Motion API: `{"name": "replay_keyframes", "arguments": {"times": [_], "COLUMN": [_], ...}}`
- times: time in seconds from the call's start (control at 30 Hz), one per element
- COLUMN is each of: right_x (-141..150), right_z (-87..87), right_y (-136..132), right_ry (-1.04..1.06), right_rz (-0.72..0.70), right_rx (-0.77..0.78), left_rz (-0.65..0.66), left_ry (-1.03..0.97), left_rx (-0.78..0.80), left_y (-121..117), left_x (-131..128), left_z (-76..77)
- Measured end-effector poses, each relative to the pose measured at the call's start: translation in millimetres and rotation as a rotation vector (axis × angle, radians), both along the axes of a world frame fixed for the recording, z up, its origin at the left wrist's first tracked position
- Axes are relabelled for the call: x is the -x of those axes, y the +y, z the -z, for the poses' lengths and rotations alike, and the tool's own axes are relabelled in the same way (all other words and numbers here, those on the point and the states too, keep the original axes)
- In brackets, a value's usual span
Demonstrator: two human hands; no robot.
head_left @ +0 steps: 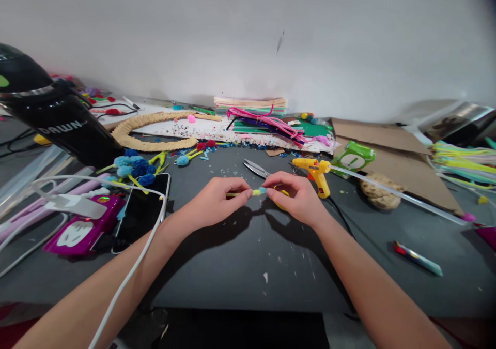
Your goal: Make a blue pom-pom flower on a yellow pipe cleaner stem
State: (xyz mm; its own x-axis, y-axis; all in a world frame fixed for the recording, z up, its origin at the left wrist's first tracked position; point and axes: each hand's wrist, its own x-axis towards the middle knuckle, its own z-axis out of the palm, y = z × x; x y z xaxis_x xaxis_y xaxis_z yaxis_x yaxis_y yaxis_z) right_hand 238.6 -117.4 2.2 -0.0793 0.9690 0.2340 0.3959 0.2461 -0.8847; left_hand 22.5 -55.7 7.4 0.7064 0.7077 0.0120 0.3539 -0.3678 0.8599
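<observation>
My left hand [228,196] is closed in a pinch around a yellow-green pipe cleaner [256,192]. Its other end carries a small light-blue fuzzy bit [263,190], pinched by the fingertips of my right hand [291,194]. Both hands are just above the grey table. Partly hidden behind my right hand lies a pair of scissors [256,168], blades apart, with a yellow handle. Just beyond that hand a yellow glue gun [315,173] rests on its side, a long clear glue stick [399,194] sticking out of its back.
Blue pom-pom stems [135,168], a phone [143,209] and a purple power adapter [85,227] lie left, beside a black bottle [58,111]. A white cable [127,279] crosses my left forearm. Pink pipe cleaners [271,121] lie behind; cardboard [411,173] and a pen [417,258] lie right.
</observation>
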Motion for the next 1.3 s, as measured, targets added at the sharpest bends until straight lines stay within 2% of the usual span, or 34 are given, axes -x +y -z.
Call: {"name": "replay_keyframes", "arguments": {"times": [0.33,0.63,0.83,1.07,1.3], "right_x": [2,2,2,1,-4], "right_z": [-2.1,-5.9,-4.7,-6.3,-11.5], "right_y": [-3,-4,-3,-5,-7], "right_ry": [-0.022,-0.147,-0.185,-0.220,-0.143], "right_rz": [-0.010,-0.031,-0.039,-0.057,-0.010], "right_rx": [-0.012,-0.195,-0.239,-0.270,-0.207], "left_rz": [0.022,0.027,0.031,0.047,0.021], "left_ry": [-0.014,-0.008,-0.022,-0.035,-0.021], "left_rx": [0.006,0.024,0.095,0.162,0.126], "left_y": [1,0,1,1,2], "left_x": [0,-1,0,1,1], "left_z": [1.0,-1.1,-1.7,-4.7,-4.4]}}
